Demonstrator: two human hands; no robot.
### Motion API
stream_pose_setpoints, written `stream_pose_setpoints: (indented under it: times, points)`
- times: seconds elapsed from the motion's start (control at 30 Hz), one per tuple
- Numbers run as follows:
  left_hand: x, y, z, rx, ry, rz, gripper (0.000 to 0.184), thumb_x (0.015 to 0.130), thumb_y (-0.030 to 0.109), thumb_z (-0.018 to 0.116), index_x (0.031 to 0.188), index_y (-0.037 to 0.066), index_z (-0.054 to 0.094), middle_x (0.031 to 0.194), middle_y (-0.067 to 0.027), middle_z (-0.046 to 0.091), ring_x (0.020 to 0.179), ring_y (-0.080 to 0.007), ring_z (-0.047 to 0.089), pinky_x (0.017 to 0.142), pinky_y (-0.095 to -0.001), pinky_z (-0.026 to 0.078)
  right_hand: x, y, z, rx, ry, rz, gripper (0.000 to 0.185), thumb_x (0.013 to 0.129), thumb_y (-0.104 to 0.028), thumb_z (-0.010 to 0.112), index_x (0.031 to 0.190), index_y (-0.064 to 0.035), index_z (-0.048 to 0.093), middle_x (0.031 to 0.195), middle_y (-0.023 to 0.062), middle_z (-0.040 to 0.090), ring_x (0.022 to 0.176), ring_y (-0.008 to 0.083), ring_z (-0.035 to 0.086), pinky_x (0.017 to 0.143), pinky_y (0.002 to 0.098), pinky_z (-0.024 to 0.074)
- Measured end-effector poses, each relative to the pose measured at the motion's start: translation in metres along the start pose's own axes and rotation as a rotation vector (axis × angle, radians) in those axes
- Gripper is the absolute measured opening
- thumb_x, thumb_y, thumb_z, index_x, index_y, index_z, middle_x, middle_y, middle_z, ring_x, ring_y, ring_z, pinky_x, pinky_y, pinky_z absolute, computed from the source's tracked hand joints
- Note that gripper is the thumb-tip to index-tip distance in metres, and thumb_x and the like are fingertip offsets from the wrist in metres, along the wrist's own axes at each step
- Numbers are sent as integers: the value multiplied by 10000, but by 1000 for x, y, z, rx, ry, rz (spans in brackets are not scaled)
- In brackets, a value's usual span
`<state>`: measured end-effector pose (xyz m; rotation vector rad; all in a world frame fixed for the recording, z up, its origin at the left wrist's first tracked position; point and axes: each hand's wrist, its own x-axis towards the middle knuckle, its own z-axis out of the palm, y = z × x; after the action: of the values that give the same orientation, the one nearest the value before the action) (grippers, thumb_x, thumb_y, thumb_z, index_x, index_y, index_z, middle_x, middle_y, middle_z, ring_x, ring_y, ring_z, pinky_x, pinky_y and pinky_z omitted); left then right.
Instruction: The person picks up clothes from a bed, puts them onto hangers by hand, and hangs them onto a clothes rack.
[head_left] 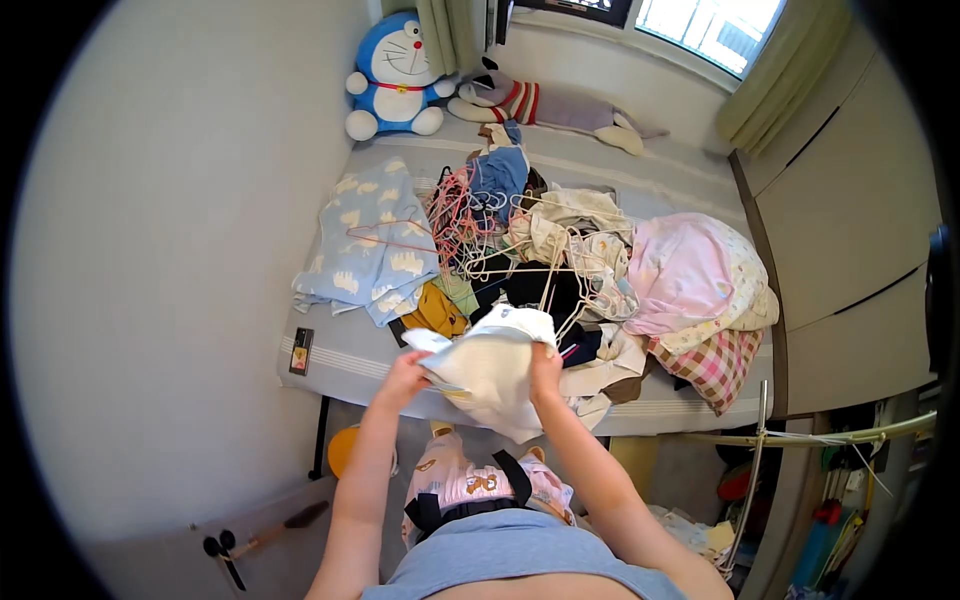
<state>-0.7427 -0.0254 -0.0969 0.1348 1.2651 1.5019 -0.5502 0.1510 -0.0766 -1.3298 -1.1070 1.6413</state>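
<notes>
A white garment (pixel 492 375) with pale blue edging hangs between my two hands, in front of the bed's near edge. My left hand (pixel 405 378) is closed on its left side, and my right hand (pixel 545 370) grips the right side. The cloth hides some of the fingertips; its exact kind cannot be made out. Just beyond it lies a heap of clothes, with a mustard-yellow cloth (pixel 436 312) and a black garment (pixel 540 285). Pink hangers (pixel 460 215) and white hangers (pixel 560 270) are tangled over this heap.
A light blue patterned blanket (pixel 365 240) lies left, near a phone-like object (pixel 300 351). Pink bedding (pixel 685 270) and a checked pillow (pixel 712 365) sit right. A blue plush toy (pixel 395 75) and a long plush toy (pixel 570 108) rest at the back. A metal rail (pixel 760 450) stands right.
</notes>
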Motion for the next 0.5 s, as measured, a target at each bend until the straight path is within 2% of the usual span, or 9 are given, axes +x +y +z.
stream_pose_setpoints:
  times: [0.07,0.13,0.2,0.3,0.33,0.4,0.47,0.5]
  points:
    - [-5,55,-17,-213,50,66,274,804,-3,521,1077,-10,549,1009,-96,618,903,-201,613,811,-321,504,-2,9,31,-9,-32,-27,286,858,-236,575,1012,4,601,904,23,611,813,108,532,726,250,416]
    - [9,97,-48,-308,83,154,266,810,-23,515,1071,22,525,1014,-128,592,908,-228,605,788,-350,518,0,16,56,-1,-60,-24,301,861,-236,580,1029,12,602,911,39,620,813,103,532,723,239,419]
    - [34,123,-79,-293,284,236,257,807,5,550,1060,40,520,959,-95,612,804,-200,613,732,-314,517,3,26,75,57,-68,8,301,862,-233,581,1027,17,607,900,45,626,799,105,535,716,238,422]
    - [46,151,-62,132,385,458,195,791,37,596,981,70,564,849,-50,629,718,-151,596,668,-287,495,12,29,83,37,-7,167,339,876,-283,557,1020,19,612,891,45,630,787,103,538,718,239,423]
    - [55,147,-63,370,309,476,185,780,50,616,959,74,577,814,-47,626,714,-142,593,654,-282,484,19,30,81,34,19,233,349,879,-293,549,1022,19,612,894,46,631,788,105,540,722,240,422]
    - [70,136,-66,838,137,510,166,758,75,655,915,81,602,744,-40,622,704,-123,586,627,-271,464,36,25,64,-77,130,443,293,889,-315,508,943,-46,612,797,23,599,689,105,543,524,239,441]
    - [63,139,-32,1107,-29,307,166,733,172,703,859,73,664,717,-43,637,682,-104,567,608,-259,444,60,50,38,46,204,469,278,861,-342,526,970,-89,563,750,13,569,595,123,532,460,260,435]
    - [67,133,-26,1182,-100,217,177,734,194,706,853,67,672,712,-35,639,666,-97,551,597,-252,435,73,65,19,52,106,512,236,868,-253,528,1037,-87,540,857,37,581,693,151,570,537,273,494]
